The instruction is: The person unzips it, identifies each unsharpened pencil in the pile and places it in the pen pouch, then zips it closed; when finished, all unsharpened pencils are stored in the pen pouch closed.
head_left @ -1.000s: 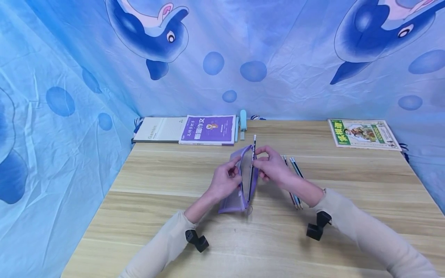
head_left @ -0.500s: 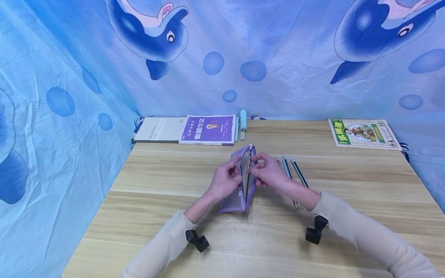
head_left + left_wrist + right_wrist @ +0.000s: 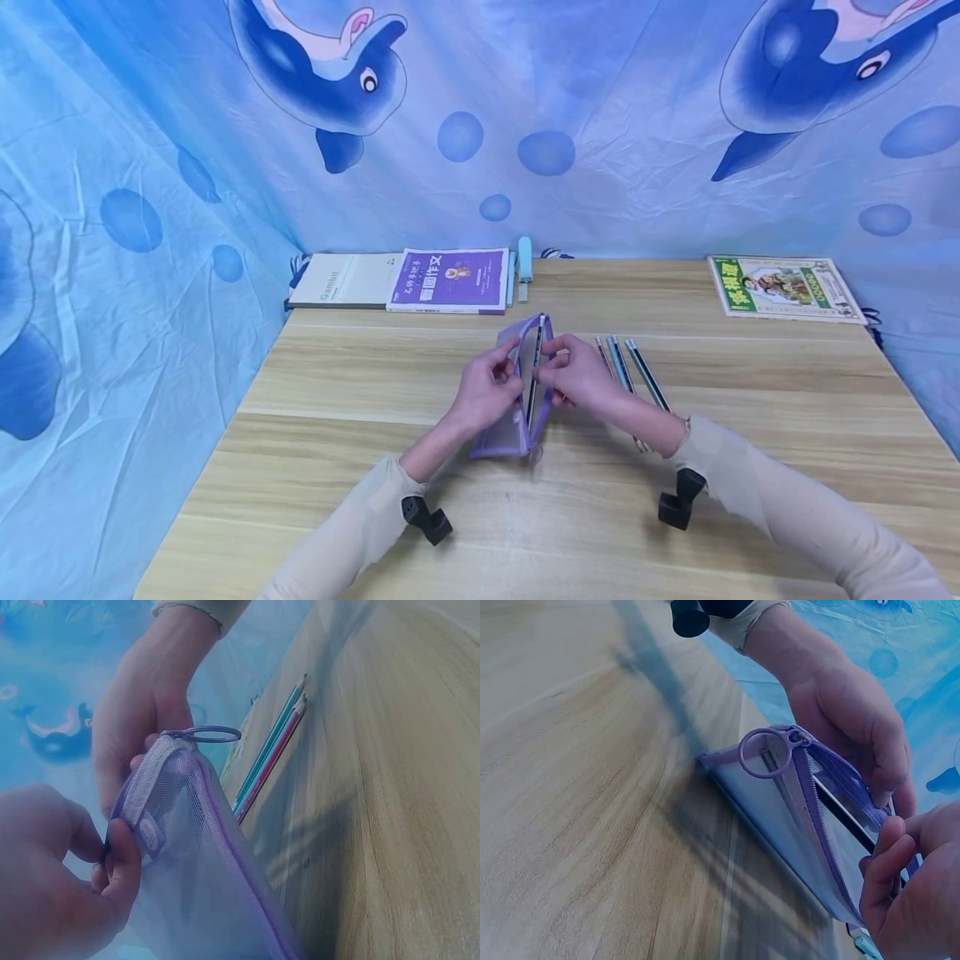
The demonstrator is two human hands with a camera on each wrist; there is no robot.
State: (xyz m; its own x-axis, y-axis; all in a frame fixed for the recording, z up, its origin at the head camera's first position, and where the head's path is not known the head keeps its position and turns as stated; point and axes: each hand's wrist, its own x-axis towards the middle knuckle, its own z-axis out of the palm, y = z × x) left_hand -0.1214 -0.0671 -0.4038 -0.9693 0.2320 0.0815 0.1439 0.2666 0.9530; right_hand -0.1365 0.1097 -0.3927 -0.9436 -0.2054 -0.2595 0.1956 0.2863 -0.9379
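A purple mesh pencil case point(image 3: 501, 435) stands on the table with its zipped mouth parted. The left hand point(image 3: 489, 390) pinches one edge of the mouth between thumb and fingers. A dark pencil point(image 3: 538, 332) lies lengthwise in the opening, and the right hand point(image 3: 576, 373) holds it between thumb and fingers. Those right fingers also sit close against the other edge; the exact contact is partly hidden. In the right wrist view, the zipper's ring pull point(image 3: 744, 759) hangs at the near end and the pencil shows as a dark strip inside.
Several pencils point(image 3: 647, 371) lie on the table by the right forearm, partly covered by it. A purple book point(image 3: 453, 282), a pale notebook point(image 3: 345, 279) and a light-blue stapler-like object point(image 3: 525, 260) lie at the back. A green magazine point(image 3: 783, 287) is at back right.
The right hand has lowered the pencil from above the case into its mouth, shifting slightly left. Over the last half second it barely moves. The left hand keeps its hold on the edge.
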